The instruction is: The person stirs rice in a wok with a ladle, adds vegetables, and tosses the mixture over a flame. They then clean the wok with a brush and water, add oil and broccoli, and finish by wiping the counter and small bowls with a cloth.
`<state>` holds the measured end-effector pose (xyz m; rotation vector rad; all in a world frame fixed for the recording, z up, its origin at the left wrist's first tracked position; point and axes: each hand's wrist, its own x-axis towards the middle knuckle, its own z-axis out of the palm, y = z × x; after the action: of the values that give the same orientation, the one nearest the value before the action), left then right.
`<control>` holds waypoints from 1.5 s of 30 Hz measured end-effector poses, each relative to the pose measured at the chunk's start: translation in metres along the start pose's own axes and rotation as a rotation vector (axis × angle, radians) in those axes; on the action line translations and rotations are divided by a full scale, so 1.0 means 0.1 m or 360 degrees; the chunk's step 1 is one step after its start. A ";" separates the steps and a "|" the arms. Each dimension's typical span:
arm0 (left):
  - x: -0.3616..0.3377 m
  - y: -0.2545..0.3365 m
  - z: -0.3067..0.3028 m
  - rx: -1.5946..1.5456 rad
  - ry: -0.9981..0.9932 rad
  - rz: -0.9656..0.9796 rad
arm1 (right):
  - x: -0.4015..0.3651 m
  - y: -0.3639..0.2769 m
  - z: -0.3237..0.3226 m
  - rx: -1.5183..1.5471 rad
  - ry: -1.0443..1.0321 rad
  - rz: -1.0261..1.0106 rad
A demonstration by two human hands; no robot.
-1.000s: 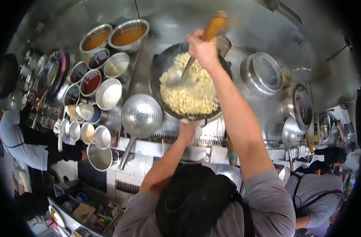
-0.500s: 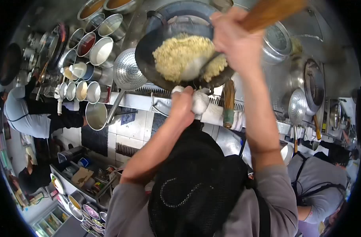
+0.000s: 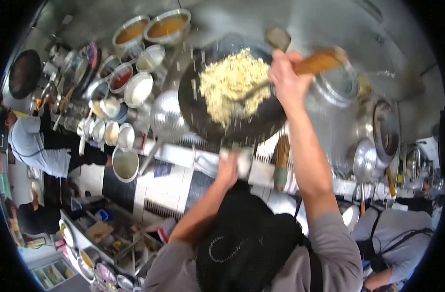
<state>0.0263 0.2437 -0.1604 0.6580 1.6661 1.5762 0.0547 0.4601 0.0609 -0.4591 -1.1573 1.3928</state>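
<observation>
Head view: kitchen, steel wall (image 3: pixel 242 19) behind a steel counter (image 3: pixel 334 126), black and white floor tiles (image 3: pixel 147 187) below. Three co-workers visible: one at left in a pale shirt (image 3: pixel 33 141), one lower left in black (image 3: pixel 37 216), one at right in grey (image 3: pixel 402 228).

One wok (image 3: pixel 266 121) in front of the person, between the two hands; can't tell if it rests on the burner. One yellow heap of food (image 3: pixel 234 80) in it, pale blurred flecks around. Right of the wok, one steel pot (image 3: pixel 339 87), blurred.

Two strainers: one (image 3: pixel 166 114) just left of the wok, one (image 3: pixel 364 160) well off to the right. Two bowls (image 3: pixel 168 24) of orange-brown liquid, far left. Nearer, one tub of red sauce (image 3: pixel 121 78) and one of white stuff (image 3: pixel 139 90).

One ladle (image 3: pixel 320 62), wooden handle wrapped by the fingers of the right hand (image 3: pixel 290 75) at the wok's right side; shaft slants down-left into the food. One brush (image 3: pixel 282 155) near the wok's near edge. Left hand (image 3: pixel 227 168) bunched on a white cloth (image 3: pixel 243 163) at the near rim; blurred, exact pinch unclear. Four small cups (image 3: pixel 111 134) in a row at left.
</observation>
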 end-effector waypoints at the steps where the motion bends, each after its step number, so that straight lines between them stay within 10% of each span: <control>1: -0.04 -0.02 -0.03 -0.0219 0.0016 0.0111 | 0.14 -0.26 0.03 0.0115 -0.0167 -0.0148; 2: -0.07 0.25 0.04 -0.1147 0.0082 -0.0313 | 0.26 -0.53 0.03 0.0218 -0.0323 -0.0271; 8: 0.99 -0.23 0.19 -0.1096 -0.0051 -0.0605 | 0.98 -1.66 0.44 0.0186 -0.1098 -0.0504; 14: 1.16 -0.27 0.09 -0.0928 -0.0114 -0.0637 | 0.65 0.39 0.35 -0.0636 0.0163 -0.0343; 16: 1.25 -0.38 0.05 -0.0893 -0.0181 -0.0587 | 0.32 0.79 0.03 -0.0049 0.0024 0.0212; 18: 1.21 -0.46 0.07 -0.0881 -0.0023 -0.0604 | -0.13 0.69 -0.08 -0.0128 -0.0245 0.0051; 23: 1.29 -0.51 0.05 -0.0730 -0.0097 -0.0563 | -0.87 0.06 -0.65 -0.1525 -0.1078 -0.0220; 25: 1.30 -0.50 0.04 -0.0737 -0.0103 -0.0646 | -1.13 -0.18 -0.65 0.0278 -0.0094 0.1576; 29: 1.36 -0.47 0.09 -0.0688 -0.0081 -0.0768 | -1.25 -0.02 -0.88 0.0782 0.0128 0.1763; 32: 1.30 -0.35 0.03 -0.0703 -0.0165 -0.0706 | -1.18 -0.19 -0.54 -0.0418 -0.0431 0.1961; 34: 1.25 -0.14 0.04 -0.0746 -0.0027 -0.0751 | -1.41 -0.23 -0.54 -0.0849 -0.0669 0.1795; 36: 1.31 -0.31 0.05 -0.0839 -0.0040 -0.0739 | -1.68 -0.20 -0.71 -0.2572 -0.1298 0.0302; 41: 1.42 -0.67 0.10 -0.0943 -0.0194 -0.0763 | -1.64 0.09 -1.12 -0.2491 -0.1144 0.0424; 45: 1.12 0.17 -0.03 -0.1066 -0.0102 -0.0813 | -1.67 -0.33 -1.37 -0.2711 -0.0993 0.0323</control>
<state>-0.0450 0.3317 -0.1619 -0.0649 1.0336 1.5619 0.2209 0.3514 -0.0292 -1.3608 -2.7449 0.3228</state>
